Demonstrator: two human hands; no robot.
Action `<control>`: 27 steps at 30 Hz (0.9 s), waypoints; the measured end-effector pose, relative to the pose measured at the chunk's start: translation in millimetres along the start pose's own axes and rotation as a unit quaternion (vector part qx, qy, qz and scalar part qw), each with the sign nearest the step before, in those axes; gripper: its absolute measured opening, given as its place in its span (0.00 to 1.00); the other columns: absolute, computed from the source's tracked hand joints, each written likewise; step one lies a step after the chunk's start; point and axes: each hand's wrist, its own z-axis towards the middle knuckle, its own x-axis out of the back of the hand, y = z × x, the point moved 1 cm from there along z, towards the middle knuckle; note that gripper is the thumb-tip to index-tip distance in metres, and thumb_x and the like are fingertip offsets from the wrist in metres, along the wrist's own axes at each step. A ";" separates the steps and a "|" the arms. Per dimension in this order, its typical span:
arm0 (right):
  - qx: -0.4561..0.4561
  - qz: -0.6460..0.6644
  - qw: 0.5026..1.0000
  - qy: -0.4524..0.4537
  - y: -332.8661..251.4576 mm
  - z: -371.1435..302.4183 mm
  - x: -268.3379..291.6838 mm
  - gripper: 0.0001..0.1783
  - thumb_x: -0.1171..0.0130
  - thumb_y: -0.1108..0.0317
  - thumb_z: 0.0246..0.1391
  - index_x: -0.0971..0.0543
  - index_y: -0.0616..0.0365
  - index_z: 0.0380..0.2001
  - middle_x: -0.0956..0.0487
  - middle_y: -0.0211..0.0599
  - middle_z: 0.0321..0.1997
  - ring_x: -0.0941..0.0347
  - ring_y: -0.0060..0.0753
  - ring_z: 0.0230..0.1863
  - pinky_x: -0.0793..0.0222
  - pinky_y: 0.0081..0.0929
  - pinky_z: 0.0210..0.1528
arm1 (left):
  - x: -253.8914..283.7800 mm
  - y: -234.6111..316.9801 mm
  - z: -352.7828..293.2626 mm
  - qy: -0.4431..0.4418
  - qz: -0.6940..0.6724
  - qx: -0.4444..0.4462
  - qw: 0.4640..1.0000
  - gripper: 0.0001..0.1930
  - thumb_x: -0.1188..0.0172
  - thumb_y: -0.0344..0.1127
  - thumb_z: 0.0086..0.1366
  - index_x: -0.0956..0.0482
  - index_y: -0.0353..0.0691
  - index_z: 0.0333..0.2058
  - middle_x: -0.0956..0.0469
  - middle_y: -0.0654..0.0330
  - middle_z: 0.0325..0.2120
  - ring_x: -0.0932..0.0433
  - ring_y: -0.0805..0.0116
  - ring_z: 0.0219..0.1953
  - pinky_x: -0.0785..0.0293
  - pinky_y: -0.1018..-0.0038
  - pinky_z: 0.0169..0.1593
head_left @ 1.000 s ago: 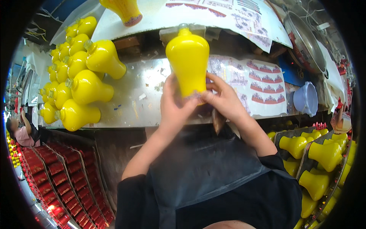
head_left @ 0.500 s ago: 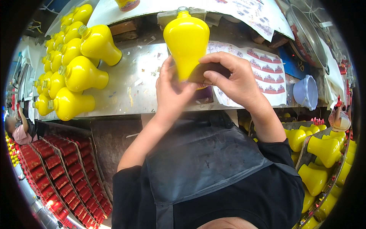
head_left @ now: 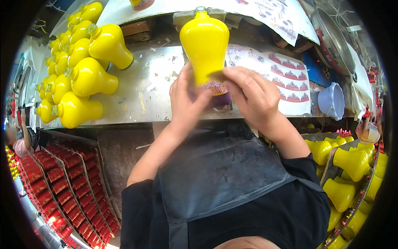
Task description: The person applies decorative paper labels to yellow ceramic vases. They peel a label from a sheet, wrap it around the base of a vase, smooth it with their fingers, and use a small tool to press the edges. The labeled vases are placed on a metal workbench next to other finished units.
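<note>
Yellow bottle (head_left: pixel 205 43), one: upper centre of frame, glass neck (head_left: pixel 200 10) topmost, patterned band (head_left: pixel 214 87) at its narrow base. Left hand (head_left: pixel 184 94), one: fingers and thumb part-curled round the bottle's lower sides, gripping it. Right hand (head_left: pixel 258 93), one: fingertips pinched on what looks, through the blur, like a dark flat piece (head_left: pixel 216 75), against the bottle. Also in my sight: other bottles (head_left: pixel 88 78), upper left; printed sheet (head_left: pixel 289 85), right of centre; pale blue basin (head_left: pixel 328 101), far right.

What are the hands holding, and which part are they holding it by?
The left hand holds the yellow bottle near its narrow, patterned end. The right hand pinches a dark flat piece by its right end.
</note>
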 end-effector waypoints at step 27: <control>-0.262 0.007 0.936 -0.237 -14.0 -70.6 -21.4 0.42 0.46 0.77 0.55 0.43 0.65 0.74 0.19 0.55 0.26 0.20 0.60 0.25 0.23 0.51 0.31 | 9.1 -4.2 -43.2 -0.024 0.306 -0.170 0.936 0.39 0.37 0.48 0.65 0.36 0.30 0.68 0.36 0.41 0.67 0.40 0.41 0.69 0.52 0.47 0.71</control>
